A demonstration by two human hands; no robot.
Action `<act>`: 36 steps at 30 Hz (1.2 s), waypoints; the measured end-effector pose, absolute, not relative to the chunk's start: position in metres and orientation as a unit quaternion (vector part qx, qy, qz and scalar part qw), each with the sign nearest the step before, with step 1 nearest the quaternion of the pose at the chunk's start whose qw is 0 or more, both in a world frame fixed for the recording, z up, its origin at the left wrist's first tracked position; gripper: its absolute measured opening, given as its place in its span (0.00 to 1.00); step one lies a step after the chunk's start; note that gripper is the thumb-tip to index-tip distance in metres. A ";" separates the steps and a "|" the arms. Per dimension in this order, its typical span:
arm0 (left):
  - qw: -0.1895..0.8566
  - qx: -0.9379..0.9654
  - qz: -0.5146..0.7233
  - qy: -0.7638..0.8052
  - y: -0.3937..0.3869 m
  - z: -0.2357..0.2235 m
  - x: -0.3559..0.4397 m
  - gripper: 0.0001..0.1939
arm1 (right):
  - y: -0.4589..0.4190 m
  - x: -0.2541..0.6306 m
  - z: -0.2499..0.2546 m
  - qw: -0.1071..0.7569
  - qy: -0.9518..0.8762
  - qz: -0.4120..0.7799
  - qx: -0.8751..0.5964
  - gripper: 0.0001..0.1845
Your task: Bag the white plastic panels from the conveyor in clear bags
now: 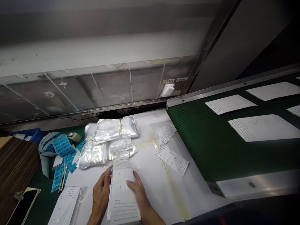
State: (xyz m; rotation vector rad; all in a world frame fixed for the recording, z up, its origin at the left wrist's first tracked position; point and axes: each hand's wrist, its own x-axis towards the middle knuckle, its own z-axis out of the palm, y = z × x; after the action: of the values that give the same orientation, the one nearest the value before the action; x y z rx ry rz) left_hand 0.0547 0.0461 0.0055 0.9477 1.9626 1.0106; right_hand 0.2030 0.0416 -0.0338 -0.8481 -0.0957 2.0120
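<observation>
My left hand [101, 190] and my right hand [138, 191] both grip a white perforated card in a clear bag [122, 195], held over the white work surface [150, 175]. The left fingers pinch its left edge; the right fingers lie on its right side. Just beyond the card lie bundles of clear plastic bags [109, 139], tied with bands. A stack of similar white cards [64, 204] rests to the left of my left hand.
Blue labels [61, 150] and a tape roll [73, 136] lie at the left, a phone [22, 207] at the bottom left. Two loose cards [172, 158] lie to the right. A green conveyor belt [206, 140] carries white sheets [263, 127].
</observation>
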 end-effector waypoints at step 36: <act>0.613 0.291 0.384 0.626 -0.017 -0.050 0.072 0.19 | 0.024 0.257 -0.065 0.284 -0.552 0.425 -0.659 0.17</act>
State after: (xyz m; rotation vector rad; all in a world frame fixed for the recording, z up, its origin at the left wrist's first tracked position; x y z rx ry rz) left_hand 0.0719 -0.0174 -0.0505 0.6721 1.4449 0.8856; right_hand 0.2565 0.0239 -0.0647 -1.7632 -1.4781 1.1376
